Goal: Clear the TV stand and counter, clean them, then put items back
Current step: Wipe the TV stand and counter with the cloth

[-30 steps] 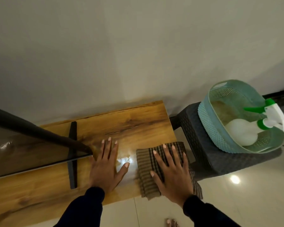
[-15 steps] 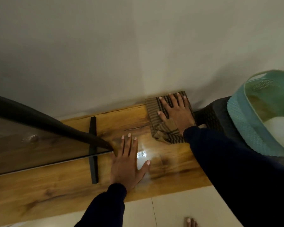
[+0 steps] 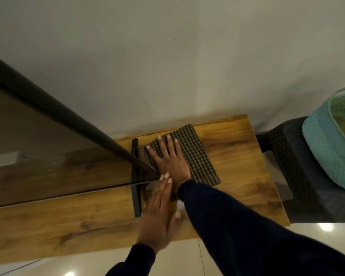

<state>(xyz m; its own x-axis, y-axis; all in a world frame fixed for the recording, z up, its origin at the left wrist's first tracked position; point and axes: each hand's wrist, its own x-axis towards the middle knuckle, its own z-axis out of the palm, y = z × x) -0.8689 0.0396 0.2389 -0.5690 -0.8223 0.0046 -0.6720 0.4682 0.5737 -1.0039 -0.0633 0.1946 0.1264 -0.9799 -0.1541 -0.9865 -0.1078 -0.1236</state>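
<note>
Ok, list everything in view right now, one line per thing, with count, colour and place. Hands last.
TV stand top: one, warm brown wood grain, running along the wall from the left edge to right of centre.
TV: one, black frame with dark glossy screen, standing on the stand at left.
TV foot: one, black bar, lying front to back on the stand under the screen's right corner.
Cloth: one, dark checked, flat on the stand beside the TV foot.
Chair: one, dark woven, right of the stand.
Basket: one, teal perforated plastic, on the chair, cut off by the right edge.
Floor: pale glossy tiles, in front.
Wall: plain off-white, behind.
Right hand: one, pressing flat on the cloth.
Left hand: one, resting flat on the stand by the TV corner.
</note>
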